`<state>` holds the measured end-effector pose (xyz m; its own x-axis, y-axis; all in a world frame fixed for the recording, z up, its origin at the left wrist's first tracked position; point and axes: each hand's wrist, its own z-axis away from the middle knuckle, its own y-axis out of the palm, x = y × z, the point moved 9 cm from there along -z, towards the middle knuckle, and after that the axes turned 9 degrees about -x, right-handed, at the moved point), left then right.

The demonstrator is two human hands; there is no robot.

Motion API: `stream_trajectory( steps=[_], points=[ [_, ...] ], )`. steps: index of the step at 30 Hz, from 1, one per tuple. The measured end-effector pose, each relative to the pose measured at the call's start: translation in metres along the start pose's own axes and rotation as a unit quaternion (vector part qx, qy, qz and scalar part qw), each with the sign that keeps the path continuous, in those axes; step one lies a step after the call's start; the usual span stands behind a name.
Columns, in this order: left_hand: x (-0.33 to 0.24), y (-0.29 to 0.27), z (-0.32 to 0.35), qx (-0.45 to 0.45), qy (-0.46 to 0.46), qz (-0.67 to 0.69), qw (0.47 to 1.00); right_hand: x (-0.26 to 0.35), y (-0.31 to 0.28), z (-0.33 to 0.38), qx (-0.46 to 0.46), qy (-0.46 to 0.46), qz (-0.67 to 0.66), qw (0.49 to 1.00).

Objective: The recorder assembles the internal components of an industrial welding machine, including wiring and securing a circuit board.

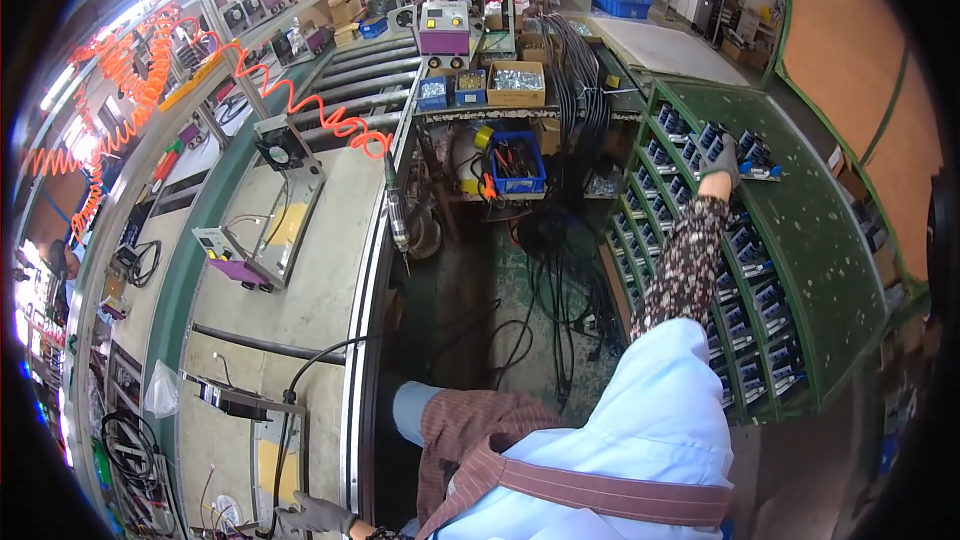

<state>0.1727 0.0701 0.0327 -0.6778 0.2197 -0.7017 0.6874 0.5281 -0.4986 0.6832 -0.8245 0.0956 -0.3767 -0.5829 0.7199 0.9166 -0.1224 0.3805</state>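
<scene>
Right hand (721, 166) partly hid parts (757, 153) on green rack (815, 190), left hand (322, 515) lay by metal frame (270, 430), fingers' (728, 148) opening and hold unclear.

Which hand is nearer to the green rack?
Right. The right hand is at the top of the green rack; the left hand is far from it, at a metal frame.

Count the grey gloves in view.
2: one on the left hand, at the chassis near the lower edge; one on the right hand, at the green rack. Others may be hidden.
</scene>
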Motion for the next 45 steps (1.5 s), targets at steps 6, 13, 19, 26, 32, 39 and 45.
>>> stream_trajectory(
  steps=[6,13,19,26,32,39,45],
  points=[
    [-0.043,0.012,-0.007,0.016,0.071,0.077,0.994,0.023,-0.026,0.031,0.193,-0.042,-0.015,0.980],
    [-0.121,0.010,0.020,0.117,0.028,0.298,0.947,0.061,-0.043,0.132,0.325,-0.227,0.033,0.917],
    [-0.234,-0.005,0.126,0.451,0.050,0.489,0.745,0.017,-0.118,0.300,0.634,-0.271,0.148,0.709],
    [-0.262,-0.021,0.128,0.582,-0.211,0.660,0.424,-0.162,-0.253,0.497,0.876,0.059,0.329,0.348],
    [-0.171,-0.017,0.064,0.433,-0.307,0.677,0.510,-0.248,-0.331,0.585,0.882,0.128,0.439,0.117],
    [-0.154,-0.027,0.051,0.309,-0.292,0.700,0.574,-0.293,-0.320,0.638,0.926,0.027,0.351,0.134],
    [-0.154,-0.004,0.057,0.352,-0.304,0.656,0.595,-0.320,-0.317,0.618,0.895,0.045,0.392,0.210]
  ],
)
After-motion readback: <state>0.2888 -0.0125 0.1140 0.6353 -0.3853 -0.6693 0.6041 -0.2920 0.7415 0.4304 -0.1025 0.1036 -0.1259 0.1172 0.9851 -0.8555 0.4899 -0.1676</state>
